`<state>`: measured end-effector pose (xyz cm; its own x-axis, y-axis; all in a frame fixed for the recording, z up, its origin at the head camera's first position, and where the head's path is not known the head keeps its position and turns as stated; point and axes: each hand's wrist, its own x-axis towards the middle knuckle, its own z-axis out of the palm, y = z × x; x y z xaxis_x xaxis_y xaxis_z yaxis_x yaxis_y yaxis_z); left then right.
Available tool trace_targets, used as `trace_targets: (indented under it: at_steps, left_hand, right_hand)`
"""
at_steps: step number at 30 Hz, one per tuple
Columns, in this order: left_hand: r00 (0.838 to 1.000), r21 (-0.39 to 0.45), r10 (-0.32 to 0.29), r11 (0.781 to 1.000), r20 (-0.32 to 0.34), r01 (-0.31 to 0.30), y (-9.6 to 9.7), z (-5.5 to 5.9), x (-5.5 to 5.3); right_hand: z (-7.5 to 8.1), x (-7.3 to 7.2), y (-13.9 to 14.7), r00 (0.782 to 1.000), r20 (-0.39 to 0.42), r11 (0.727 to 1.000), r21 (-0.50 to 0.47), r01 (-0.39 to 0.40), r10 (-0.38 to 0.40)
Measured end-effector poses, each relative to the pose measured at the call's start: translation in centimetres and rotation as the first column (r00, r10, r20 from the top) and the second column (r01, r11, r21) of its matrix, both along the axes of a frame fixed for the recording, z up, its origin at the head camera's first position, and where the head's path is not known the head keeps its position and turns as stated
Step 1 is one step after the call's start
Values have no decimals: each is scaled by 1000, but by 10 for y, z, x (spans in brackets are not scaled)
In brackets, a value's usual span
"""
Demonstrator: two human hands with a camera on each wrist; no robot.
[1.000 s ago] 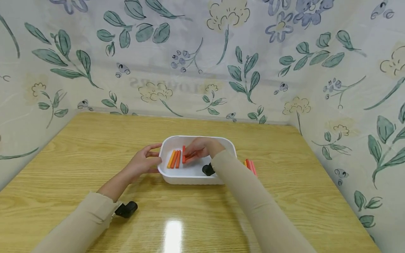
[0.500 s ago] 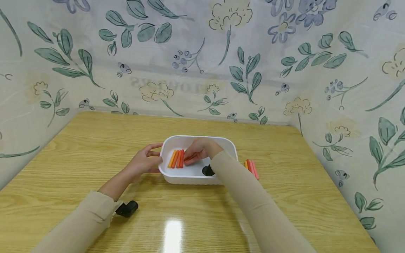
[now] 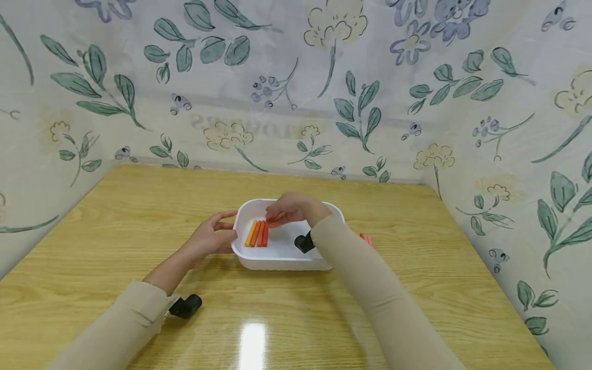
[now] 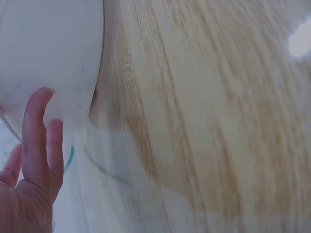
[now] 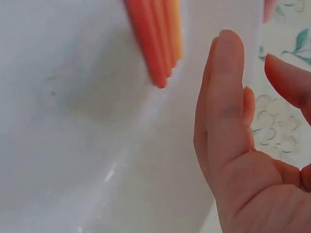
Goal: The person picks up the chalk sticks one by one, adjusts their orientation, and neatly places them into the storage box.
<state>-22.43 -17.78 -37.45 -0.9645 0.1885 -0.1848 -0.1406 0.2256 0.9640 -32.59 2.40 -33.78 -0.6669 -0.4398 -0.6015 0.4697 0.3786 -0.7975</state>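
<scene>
A white plastic tray (image 3: 287, 264) with rounded corners stands on the table. In its left part lies a row of crayon-like sticks (image 3: 257, 234), from yellow-orange at the left to red at the right. My left hand (image 3: 213, 237) rests its spread fingers against the tray's left end; the left wrist view shows the fingers (image 4: 35, 141) along the outer wall. My right hand (image 3: 291, 208) is over the tray's back side, just behind the sticks. In the right wrist view its fingers (image 5: 226, 82) are nearly straight, thumb apart, with nothing between them.
To the right of the tray, red and pink sticks (image 3: 366, 239) lie on the wooden table (image 3: 425, 277), partly hidden by my right sleeve. A floral cloth (image 3: 277, 92) hangs behind and at both sides. A black camera (image 3: 186, 306) sits at my left wrist.
The right hand has set the red stick down beside the others, let go, and then moved up and back toward the tray's far rim. The left hand has stayed at the tray's end.
</scene>
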Motion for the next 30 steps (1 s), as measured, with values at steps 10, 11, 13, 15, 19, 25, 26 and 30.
trace_targets:
  at_steps: [10,11,13,15,19,25,26,30]
  left_hand:
    - [1000,-8,-2,1000,0,2,1,-2,0]
    - [1000,-8,-3,1000,-1,3,1,-2,0]
    - [1000,-11,-4,1000,-2,4,1,-3,-1]
    - [1000,-13,-5,1000,-1,5,1,-4,-1]
    - [1000,-18,4,1000,12,-4,1,-5,-2]
    - [1000,-12,-8,1000,7,8,3,-4,-2]
    - [1000,-12,-9,1000,5,10,3,-3,-3]
    - [1000,-14,0,1000,9,0,4,-5,-3]
  right_hand:
    - [27,16,14,992,-116,990,-139,31,-47]
    - [29,18,16,991,-126,988,-150,35,-54]
    - [31,21,21,987,-147,986,-164,44,-68]
    - [33,23,27,982,-165,985,-161,63,-90]
    - [32,28,41,978,-164,981,-167,98,-126]
    - [28,37,66,971,-141,962,-221,159,-193]
    - [27,38,71,969,-141,959,-228,166,-201]
    - [22,44,89,964,-146,953,-238,186,-224]
